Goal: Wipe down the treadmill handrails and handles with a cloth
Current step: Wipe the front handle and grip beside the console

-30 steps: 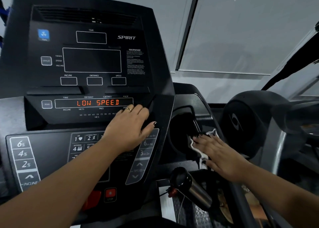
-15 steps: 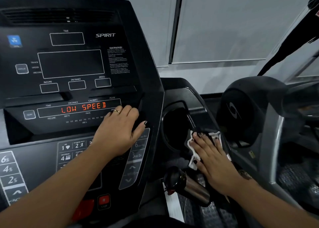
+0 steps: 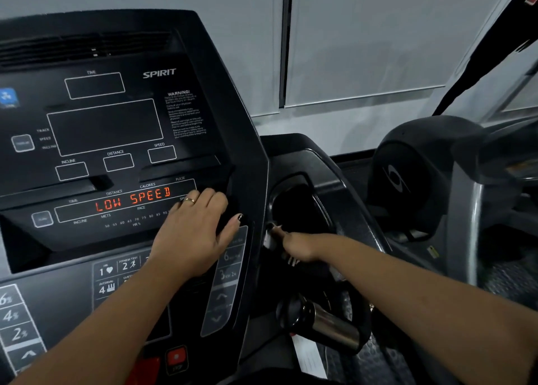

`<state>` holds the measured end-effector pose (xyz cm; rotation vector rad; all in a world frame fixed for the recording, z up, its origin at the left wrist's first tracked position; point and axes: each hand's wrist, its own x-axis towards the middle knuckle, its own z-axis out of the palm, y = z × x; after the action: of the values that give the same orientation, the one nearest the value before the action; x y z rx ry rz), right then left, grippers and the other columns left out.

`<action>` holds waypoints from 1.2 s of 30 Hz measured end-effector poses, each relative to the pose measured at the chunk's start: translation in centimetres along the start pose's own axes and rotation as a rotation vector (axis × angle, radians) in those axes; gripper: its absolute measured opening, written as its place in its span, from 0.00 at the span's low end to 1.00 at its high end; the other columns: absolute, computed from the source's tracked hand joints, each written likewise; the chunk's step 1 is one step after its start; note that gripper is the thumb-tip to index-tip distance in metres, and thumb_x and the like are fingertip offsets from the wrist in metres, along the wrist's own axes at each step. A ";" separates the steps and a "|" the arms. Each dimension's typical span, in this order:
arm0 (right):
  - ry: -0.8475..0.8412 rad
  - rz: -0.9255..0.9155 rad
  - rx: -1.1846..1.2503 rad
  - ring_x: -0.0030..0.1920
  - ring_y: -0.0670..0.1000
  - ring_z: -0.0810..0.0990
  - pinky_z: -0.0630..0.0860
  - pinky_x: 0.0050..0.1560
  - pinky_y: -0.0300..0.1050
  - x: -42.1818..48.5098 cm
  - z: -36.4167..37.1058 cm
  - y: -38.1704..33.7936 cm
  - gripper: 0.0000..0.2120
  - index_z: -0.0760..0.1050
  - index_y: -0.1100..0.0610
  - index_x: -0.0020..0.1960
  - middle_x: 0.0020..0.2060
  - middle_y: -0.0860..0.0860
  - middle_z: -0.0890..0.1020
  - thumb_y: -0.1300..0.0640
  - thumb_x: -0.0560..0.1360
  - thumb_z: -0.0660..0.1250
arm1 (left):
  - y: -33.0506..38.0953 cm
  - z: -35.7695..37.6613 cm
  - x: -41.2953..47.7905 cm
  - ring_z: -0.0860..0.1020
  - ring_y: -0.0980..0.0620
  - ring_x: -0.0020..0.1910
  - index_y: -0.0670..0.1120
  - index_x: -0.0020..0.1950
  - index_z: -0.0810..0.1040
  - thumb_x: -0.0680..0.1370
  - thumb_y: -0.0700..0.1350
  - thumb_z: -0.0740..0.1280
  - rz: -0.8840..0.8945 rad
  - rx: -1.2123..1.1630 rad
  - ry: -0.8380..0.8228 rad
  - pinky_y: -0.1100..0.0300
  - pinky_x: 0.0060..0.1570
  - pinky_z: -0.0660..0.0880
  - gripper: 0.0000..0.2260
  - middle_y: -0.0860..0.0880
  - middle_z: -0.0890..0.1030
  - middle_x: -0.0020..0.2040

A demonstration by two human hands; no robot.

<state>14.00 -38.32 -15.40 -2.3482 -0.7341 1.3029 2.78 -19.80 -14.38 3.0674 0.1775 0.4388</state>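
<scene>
My left hand (image 3: 193, 230) lies flat on the black treadmill console (image 3: 122, 151), fingers spread beside the lit "LOW SPEED" readout, holding nothing. My right hand (image 3: 297, 246) is blurred and pressed against the dark housing at the near edge of the cup-holder recess (image 3: 300, 207), just right of the console. It is closed on a white cloth (image 3: 269, 240), of which only small scraps show beyond the fingers. Below it a metal pulse-grip handle (image 3: 323, 322) with a black end cap sticks out toward me.
The keypad with incline and speed buttons (image 3: 17, 317) and a red stop button (image 3: 176, 357) fill the lower left. Another dark grey gym machine (image 3: 422, 163) stands close on the right. A pale wall and window blinds (image 3: 364, 40) are behind.
My right hand has slid left and up with the cloth, from the handrail top to the cup-holder's near edge. The cloth is now mostly hidden. My left hand has stayed on the console.
</scene>
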 end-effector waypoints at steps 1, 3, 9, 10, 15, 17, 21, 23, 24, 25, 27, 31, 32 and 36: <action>0.004 -0.001 0.080 0.62 0.55 0.73 0.66 0.64 0.42 0.1 -0.2 0.1 0.22 0.61 0.53 0.76 0.64 0.57 0.74 0.51 0.85 0.43 | 0.0 0.0 0.0 0.68 0.53 0.46 0.52 0.48 0.67 0.80 0.61 0.51 0.001 -0.004 0.004 0.55 0.46 0.70 0.15 0.56 0.69 0.45; 0.007 0.014 0.285 0.45 0.48 0.75 0.72 0.47 0.37 0.5 -0.6 0.4 0.17 0.74 0.54 0.59 0.48 0.53 0.77 0.52 0.85 0.47 | 0.0 0.0 -0.1 0.69 0.52 0.46 0.51 0.48 0.67 0.80 0.61 0.51 -0.001 -0.010 0.014 0.55 0.46 0.70 0.15 0.56 0.68 0.45; -0.014 0.122 -0.140 0.47 0.53 0.75 0.70 0.50 0.40 1.5 -1.4 0.8 0.16 0.73 0.62 0.63 0.57 0.59 0.78 0.65 0.81 0.51 | 0.1 -0.1 0.0 0.68 0.53 0.46 0.51 0.49 0.68 0.80 0.62 0.51 -0.006 -0.021 0.007 0.54 0.46 0.71 0.16 0.56 0.68 0.46; -0.027 0.149 -0.235 0.56 0.55 0.75 0.70 0.55 0.42 1.8 -1.3 0.9 0.20 0.65 0.64 0.72 0.67 0.61 0.72 0.66 0.81 0.52 | 0.1 -0.1 0.0 0.68 0.53 0.46 0.51 0.49 0.68 0.80 0.62 0.50 -0.007 -0.025 0.009 0.54 0.46 0.71 0.16 0.56 0.68 0.46; -0.072 0.223 -0.567 0.75 0.58 0.62 0.63 0.71 0.49 2.5 -1.2 0.1 0.31 0.44 0.55 0.80 0.79 0.55 0.52 0.63 0.81 0.54 | 0.0 -0.1 -0.1 0.66 0.55 0.46 0.52 0.49 0.68 0.80 0.62 0.49 -0.017 -0.036 0.001 0.55 0.47 0.70 0.16 0.57 0.66 0.46; -0.064 0.281 -0.726 0.72 0.59 0.67 0.67 0.68 0.51 2.2 -1.0 -0.7 0.27 0.54 0.58 0.79 0.76 0.57 0.62 0.60 0.81 0.55 | -0.1 -0.3 -0.4 0.65 0.56 0.46 0.52 0.49 0.67 0.80 0.62 0.49 -0.026 -0.036 0.001 0.55 0.47 0.70 0.16 0.58 0.65 0.46; -0.089 0.329 -1.001 0.71 0.58 0.69 0.67 0.68 0.53 1.8 -1.1 -1.5 0.23 0.64 0.58 0.75 0.72 0.55 0.68 0.56 0.81 0.56 | -0.1 -0.3 -0.3 0.65 0.56 0.47 0.54 0.49 0.66 0.80 0.63 0.49 -0.030 -0.050 -0.023 0.55 0.48 0.70 0.15 0.58 0.66 0.46; -0.068 0.342 -1.066 0.72 0.58 0.68 0.66 0.69 0.51 2.1 -0.9 -1.3 0.23 0.63 0.58 0.75 0.73 0.55 0.68 0.54 0.81 0.55 | -0.1 -0.4 -0.3 0.65 0.56 0.47 0.54 0.49 0.66 0.80 0.63 0.49 -0.033 -0.056 -0.024 0.55 0.49 0.71 0.15 0.58 0.66 0.46; -0.047 0.340 -1.099 0.73 0.58 0.66 0.64 0.70 0.51 2.5 -0.8 -1.1 0.25 0.61 0.57 0.76 0.74 0.55 0.66 0.52 0.81 0.55 | -0.1 -0.4 -0.3 0.65 0.55 0.48 0.54 0.49 0.66 0.80 0.63 0.49 -0.033 -0.061 -0.024 0.55 0.49 0.71 0.15 0.58 0.66 0.46; -0.024 0.336 -1.128 0.75 0.58 0.62 0.60 0.72 0.52 2.9 -0.7 -0.8 0.26 0.58 0.57 0.78 0.76 0.55 0.63 0.51 0.82 0.54 | -0.1 -0.5 -0.3 0.66 0.55 0.48 0.53 0.49 0.67 0.79 0.63 0.49 -0.033 -0.067 -0.028 0.55 0.50 0.71 0.16 0.58 0.66 0.47; 0.007 0.335 -1.185 0.78 0.58 0.52 0.50 0.76 0.55 3.6 -0.6 -0.3 0.29 0.50 0.56 0.79 0.78 0.54 0.56 0.48 0.82 0.52 | 0.0 -0.6 -0.4 0.67 0.54 0.49 0.53 0.49 0.67 0.79 0.63 0.48 -0.031 -0.074 -0.040 0.55 0.50 0.71 0.17 0.58 0.66 0.47; 0.019 0.360 -1.204 0.79 0.59 0.46 0.42 0.77 0.58 3.8 -0.6 -0.3 0.30 0.45 0.54 0.80 0.79 0.55 0.51 0.46 0.82 0.50 | -0.1 -0.6 -0.3 0.68 0.54 0.49 0.53 0.50 0.67 0.80 0.63 0.48 -0.033 -0.070 -0.047 0.54 0.51 0.72 0.16 0.57 0.68 0.48; 0.018 0.356 -1.183 0.79 0.59 0.47 0.43 0.77 0.59 3.5 -0.6 -0.5 0.29 0.46 0.54 0.80 0.79 0.55 0.52 0.47 0.82 0.51 | -0.1 -0.6 -0.3 0.68 0.54 0.49 0.53 0.50 0.67 0.80 0.64 0.48 -0.033 -0.067 -0.049 0.54 0.51 0.72 0.16 0.57 0.68 0.48; 0.064 0.257 -0.938 0.72 0.59 0.67 0.63 0.70 0.53 1.6 -1.2 -1.5 0.22 0.66 0.58 0.74 0.72 0.57 0.69 0.57 0.80 0.54 | -0.2 -0.4 -0.2 0.68 0.54 0.49 0.54 0.49 0.67 0.79 0.64 0.48 -0.036 -0.073 -0.041 0.54 0.51 0.71 0.16 0.57 0.69 0.48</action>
<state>15.35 -36.27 -15.01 -3.2817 -1.2555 1.0937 2.41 -19.59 -14.05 2.9941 0.2104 0.3713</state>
